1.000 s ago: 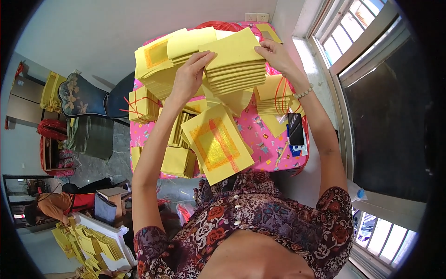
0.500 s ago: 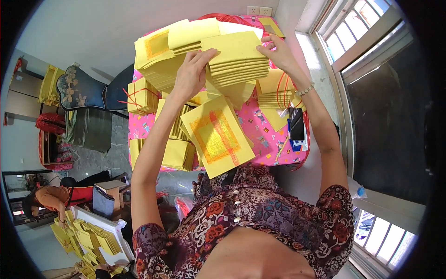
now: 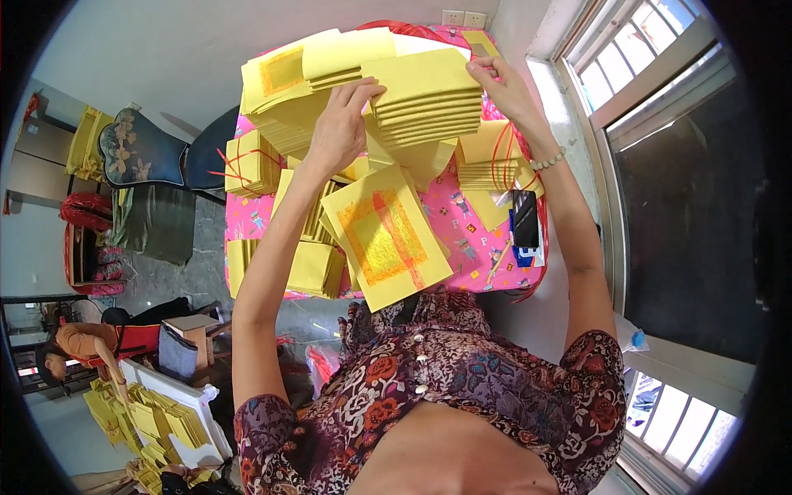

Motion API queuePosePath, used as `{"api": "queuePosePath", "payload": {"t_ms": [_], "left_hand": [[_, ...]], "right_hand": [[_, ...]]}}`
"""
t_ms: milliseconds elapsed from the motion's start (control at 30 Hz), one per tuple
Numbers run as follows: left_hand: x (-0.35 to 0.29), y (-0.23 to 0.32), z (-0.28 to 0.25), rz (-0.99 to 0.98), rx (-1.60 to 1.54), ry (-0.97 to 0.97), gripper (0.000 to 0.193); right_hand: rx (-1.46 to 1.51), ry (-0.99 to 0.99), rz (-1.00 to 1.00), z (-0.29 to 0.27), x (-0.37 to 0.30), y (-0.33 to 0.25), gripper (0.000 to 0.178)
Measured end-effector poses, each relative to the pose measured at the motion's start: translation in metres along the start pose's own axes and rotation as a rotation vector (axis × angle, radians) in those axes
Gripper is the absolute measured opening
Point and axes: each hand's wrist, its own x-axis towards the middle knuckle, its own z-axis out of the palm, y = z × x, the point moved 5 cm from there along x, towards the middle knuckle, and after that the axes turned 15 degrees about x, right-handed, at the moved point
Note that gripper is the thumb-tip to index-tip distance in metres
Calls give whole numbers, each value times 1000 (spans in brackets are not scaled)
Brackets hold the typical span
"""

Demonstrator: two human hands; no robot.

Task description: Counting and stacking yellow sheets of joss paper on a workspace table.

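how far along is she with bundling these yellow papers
Done: two bundles tied with red string, one at the table's left and one at its right. In hand: the left hand and right hand grip a thick fanned stack, which shows no string. Left: loose untied piles at the near edge and a gold-printed sheet on top.

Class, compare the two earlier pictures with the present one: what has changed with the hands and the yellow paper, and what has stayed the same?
Little has changed. The left hand and right hand keep their grip on the fanned stack of yellow paper, which sits slightly higher in the view than before; nothing was picked up or let go. The gold-printed sheet, the tied bundles, the phone and the pink table stayed put.
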Motion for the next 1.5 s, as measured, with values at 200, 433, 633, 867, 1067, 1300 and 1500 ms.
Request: {"api": "queuePosePath", "payload": {"t_ms": [200, 433, 633, 867, 1067, 1300, 1500], "left_hand": [[3, 1, -2, -25, -26, -5, 56], [-27, 20, -32, -122, -7, 198, 56], [-116, 71, -14, -351, -357, -235, 19], [-187, 121, -1, -336, -325, -654, 42], [-199, 131, 2, -285, -206, -516, 37], [-212, 115, 17, -621, -517, -602, 23], [-215, 111, 22, -698, -546, -648, 24]], "right_hand": [[76, 130, -60, -13, -22, -28, 48], [47, -292, 18, 26, -118, -83, 24], [-147, -954, -122, 81, -212, -45, 28], [-315, -977, -174, 100, -245, -25, 36], [-264, -1011, -200, 101, -239, -23, 27], [-158, -1031, -67, 99, -230, -9, 19], [-109, -1036, -54, 100, -228, -3, 20]]}}
